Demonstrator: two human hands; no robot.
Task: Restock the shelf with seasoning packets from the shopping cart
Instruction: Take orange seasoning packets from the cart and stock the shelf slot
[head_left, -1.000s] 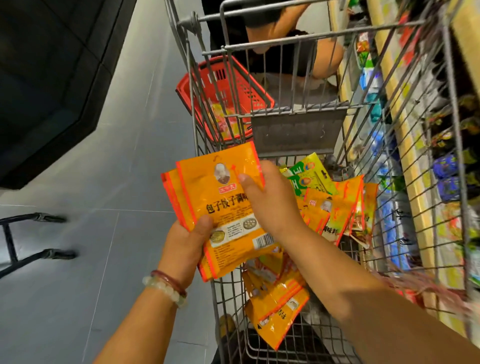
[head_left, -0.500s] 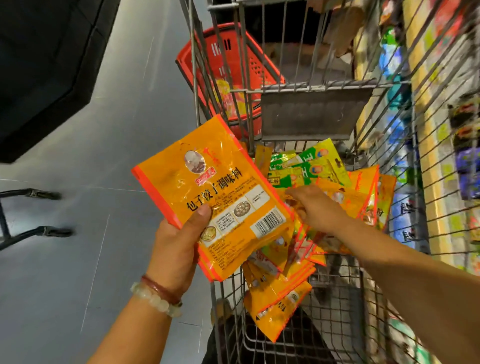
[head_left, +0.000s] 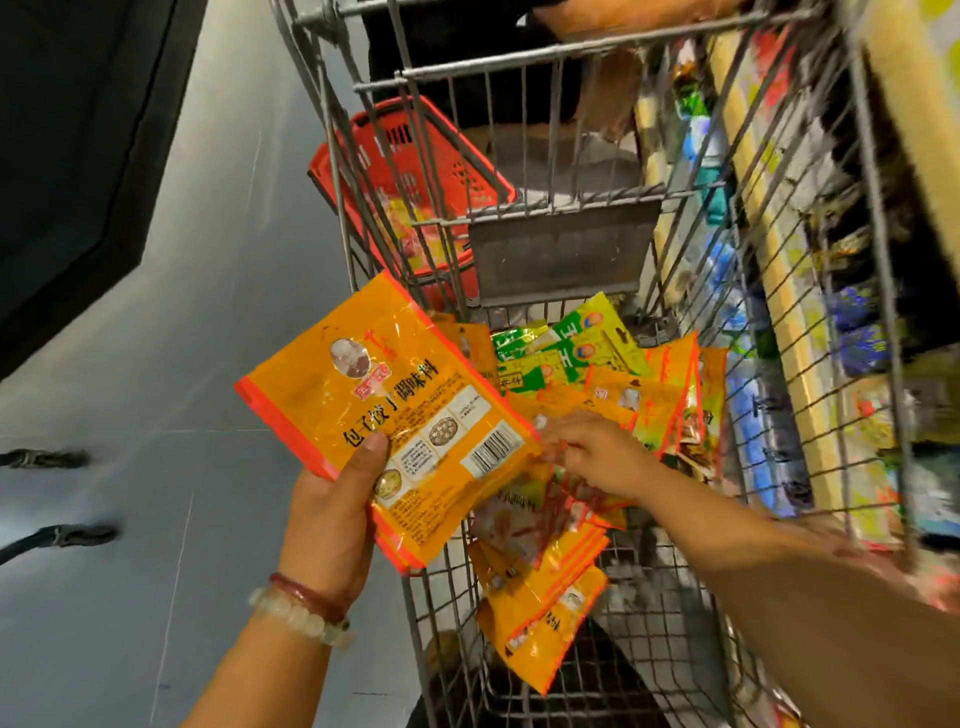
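Glossy crinkled plastic seasoning packets (head_left: 395, 415), bare metal wire shopping cart (head_left: 524, 73), red plastic basket (head_left: 410, 156), smooth grey floor (head_left: 182, 338)

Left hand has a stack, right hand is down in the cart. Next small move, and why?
Probably close the right hand on a few more orange packets and lift them onto the stack that the left hand grips. The right hand's fingers are down among the loose pile in the cart; blur hides whether they hold any yet. Many packets remain.

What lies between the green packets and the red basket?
In the head view, the cart's grey metal flap and wire wall stand between the green packets and the red basket.
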